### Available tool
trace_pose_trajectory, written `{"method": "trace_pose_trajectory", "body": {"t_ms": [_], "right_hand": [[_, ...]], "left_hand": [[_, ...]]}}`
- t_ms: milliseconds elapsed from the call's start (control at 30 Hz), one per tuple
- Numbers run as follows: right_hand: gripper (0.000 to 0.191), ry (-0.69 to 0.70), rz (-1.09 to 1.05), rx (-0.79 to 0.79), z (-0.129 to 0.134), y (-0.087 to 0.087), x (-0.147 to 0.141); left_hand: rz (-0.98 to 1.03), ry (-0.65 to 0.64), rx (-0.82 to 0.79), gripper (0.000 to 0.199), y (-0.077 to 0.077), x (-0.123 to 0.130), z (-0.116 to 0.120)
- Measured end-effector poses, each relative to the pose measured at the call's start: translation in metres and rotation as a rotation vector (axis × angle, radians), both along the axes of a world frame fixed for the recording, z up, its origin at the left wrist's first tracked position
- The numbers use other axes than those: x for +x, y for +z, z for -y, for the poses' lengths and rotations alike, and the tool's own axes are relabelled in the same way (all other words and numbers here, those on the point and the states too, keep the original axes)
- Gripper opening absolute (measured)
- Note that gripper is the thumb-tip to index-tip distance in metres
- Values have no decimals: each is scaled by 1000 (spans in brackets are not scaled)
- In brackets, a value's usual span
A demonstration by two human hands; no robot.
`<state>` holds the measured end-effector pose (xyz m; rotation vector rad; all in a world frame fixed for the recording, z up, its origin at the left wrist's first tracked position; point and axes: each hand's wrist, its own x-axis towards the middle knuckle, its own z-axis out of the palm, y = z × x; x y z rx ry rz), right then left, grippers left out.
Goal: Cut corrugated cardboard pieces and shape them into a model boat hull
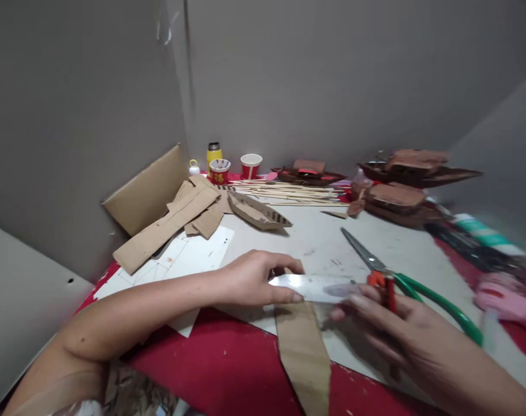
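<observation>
1 head-worn view, looking forward and down, close above the table, facing a grey wall

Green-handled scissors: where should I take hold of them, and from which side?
Probably grip the curved outer handle of the green-handled scissors, coming from above on the right: the blades point toward the far left, and the right hand covers the near side.

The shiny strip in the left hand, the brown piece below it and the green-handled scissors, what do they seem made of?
Shiny strip: plastic or metal, glossy; its pale surface and bright glare leave it open.
Brown piece: probably cardboard, matte and tan.
Green-handled scissors: blades apparently metal, grey with a sheen; handles likely plastic or plastic-coated, smooth and evenly coloured.
</observation>
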<state>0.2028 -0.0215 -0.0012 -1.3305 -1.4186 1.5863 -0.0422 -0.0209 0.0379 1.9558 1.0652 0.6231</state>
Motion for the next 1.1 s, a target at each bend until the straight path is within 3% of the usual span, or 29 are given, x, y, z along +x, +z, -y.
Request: {"method": "trace_pose_trajectory", "body": {"t_ms": [100, 233, 300, 400, 467, 533, 667, 767, 867, 1033, 1100], "right_hand": [[40, -30, -171, -163, -2, 6, -6], [41, -215, -320, -105, -16, 16, 0], [41, -268, -370, -79, -22, 17, 5], [38, -265, -413, -79, -24, 17, 7], [35, -244, -424, -75, -23, 18, 6], [33, -234, -435, -79, -21, 20, 4], [42, -240, -463, -174, -21, 26, 6], [30, -216, -465, -203, -25, 28, 11], [18, -219, -443, -146, -30, 30, 16], [21, -409, -432, 70, -35, 43, 27], [20, -468, -443, 166, -34, 51, 32]], "left_hand": [[-61, -5, 38, 33, 4, 4, 1], [-96, 32, 2, 27, 11, -4, -8], [-78, 65, -88, 17, 13, -12, -14], [-8, 65, -271, 19, 13, -24, -23], [17, 65, -307, 21, 12, -29, -24], [-19, 66, -207, 20, 12, -31, -22], [-257, 57, 392, 18, 8, -29, -13], [-404, -7, 724, 19, 2, -27, -11], [-382, 30, 850, 16, -3, -26, -13], [-231, 301, 899, 32, -7, -25, -13], [-219, 320, 911, 28, -10, -20, -12]]}}
